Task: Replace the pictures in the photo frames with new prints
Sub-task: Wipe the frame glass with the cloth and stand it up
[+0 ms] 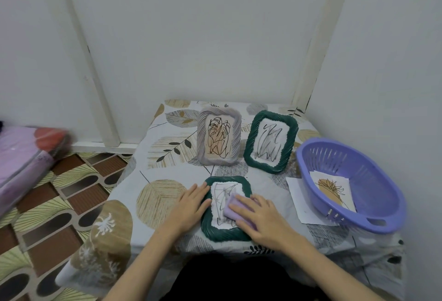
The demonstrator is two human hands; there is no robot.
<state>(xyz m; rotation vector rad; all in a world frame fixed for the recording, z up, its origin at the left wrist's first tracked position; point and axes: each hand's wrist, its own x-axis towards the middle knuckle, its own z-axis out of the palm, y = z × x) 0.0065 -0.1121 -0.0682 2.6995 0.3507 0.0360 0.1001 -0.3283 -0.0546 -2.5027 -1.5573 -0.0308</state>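
Green frame [226, 233] is lying flat at the near edge of the table [167, 176], with the right hand [259, 219] pressing a lilac cloth [233, 210] onto its face. Fingers look fairly flat on the cloth, more pressing than pinching; can't tell what the thumb is doing. Left hand [191, 205] is resting flat and spread on the frame's left rim, bracing it.

Two more frames are standing propped further back: a grey frame [218, 137] and a second green frame [270, 141], both showing scribble drawings. A purple basket [354, 186] is sitting on the right with one print [332, 190] inside and a white sheet [300, 201] partly under it.

Risks as I'm reading it:
- The flat frame is sitting close to the table edge. Wiping toward the body could be sliding it off if the left hand eases up.
- I can't tell if there's glass over the drawing. If not, rubbing could be smearing or creasing the paper.
- The tablecloth [114, 224] is draping loose over the corner; dragging a forearm could be pulling it and tipping the two standing frames.
- A wide sweep to the right could be knocking the basket, which is overhanging the loose sheet.
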